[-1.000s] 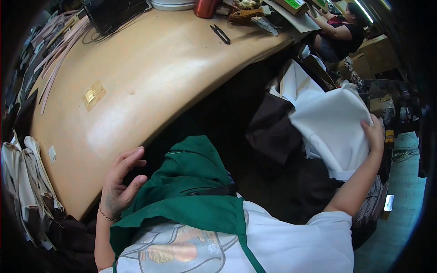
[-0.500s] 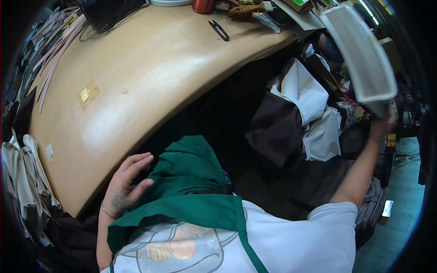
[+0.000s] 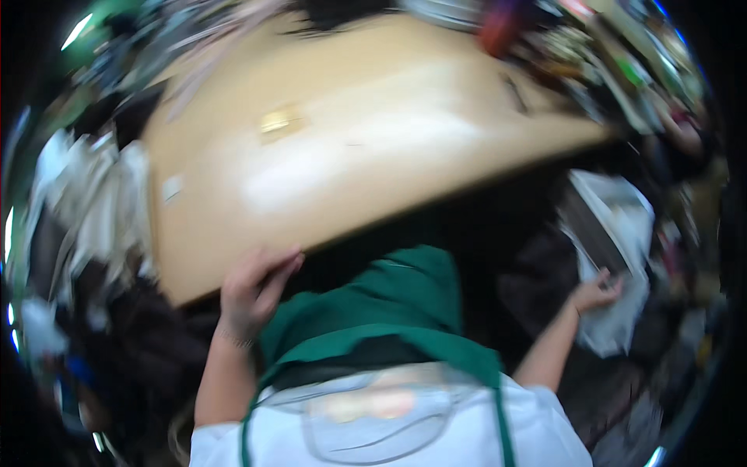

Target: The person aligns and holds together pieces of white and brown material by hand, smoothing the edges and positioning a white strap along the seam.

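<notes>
My right hand (image 3: 597, 292) grips the near end of a long, shallow tray-like piece (image 3: 595, 233), with a pale rim and a dark side. It is held out to my right over white cloth pieces (image 3: 615, 323); motion blur hides its exact kind. At the table's near edge, my left hand (image 3: 261, 284) is empty, fingers stretched out and thumb apart. Below that hand, a green apron (image 3: 373, 292) covers my lap.
The tan table (image 3: 373, 171) bears a yellowish tape patch (image 3: 278, 122), dark thread snips (image 3: 513, 92) and a red container (image 3: 498, 35). Pale fabric (image 3: 101, 202) hangs at the left side. Dark cloth (image 3: 541, 268) lies to the right, below the table's edge.
My right hand has brought the tray-like piece down and nearer from its raised place at the far right. The view has turned rightward; my left hand stays by the table edge.
</notes>
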Demonstrator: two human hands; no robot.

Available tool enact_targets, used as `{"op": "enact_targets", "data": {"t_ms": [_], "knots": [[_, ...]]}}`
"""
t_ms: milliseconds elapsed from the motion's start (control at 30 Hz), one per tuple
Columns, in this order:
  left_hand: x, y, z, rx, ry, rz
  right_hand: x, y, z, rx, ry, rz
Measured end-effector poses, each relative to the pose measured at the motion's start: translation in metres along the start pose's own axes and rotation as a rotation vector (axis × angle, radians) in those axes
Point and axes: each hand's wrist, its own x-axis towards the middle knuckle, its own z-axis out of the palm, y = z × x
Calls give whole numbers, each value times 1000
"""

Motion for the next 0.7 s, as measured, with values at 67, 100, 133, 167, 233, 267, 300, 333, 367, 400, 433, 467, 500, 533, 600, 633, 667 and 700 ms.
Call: {"op": "enact_targets", "data": {"t_ms": [67,100,133,167,233,267,300,333,367,400,433,467,500,533,600,633,667,700], "knots": [[12,1,-32,55,242,-11,-10,-69,-16,142,-124,-306],[18,11,-56,125,320,-21,-21,-106,-21,286,-290,-281],[24,10,-79,128,393,-23,-36,-129,-23,603,-528,-170],[26,13,-103,163,472,-54,-47,-161,-26,835,-725,-234],[27,8,-156,290,624,35,-53,-231,-46,1186,-978,-457],[25,6,-183,488,662,-2,-51,-264,-51,1228,-938,-664],[20,3,-210,664,694,14,-54,-289,-51,1274,-1011,-630],[15,3,-232,865,704,4,-52,-306,-50,1298,-1085,-601],[16,3,-258,1134,669,98,-51,-327,-46,1301,-1010,-640],[13,5,-278,1182,696,31,-59,-349,-38,1321,-951,-682],[16,3,-297,1210,727,-18,-67,-367,-28,1317,-982,-673],[20,-6,-323,1347,680,-8,-70,-377,-21,1306,-1004,-661],[21,-15,-354,1492,628,1,-69,-380,-19,1231,-1054,-667],[20,-24,-379,1642,569,8,-70,-383,-19,1161,-1106,-668],[18,-44,-415,1385,454,-286,-74,-382,-17,1116,-1133,-661],[29,-48,-419,1245,389,-405,-71,-377,-14,1133,-1094,-642],[36,-52,-421,1250,436,-446,-69,-372,-13,1152,-1055,-625],[39,-55,-421,1256,485,-492,-69,-371,-14,1159,-1055,-603]]}}
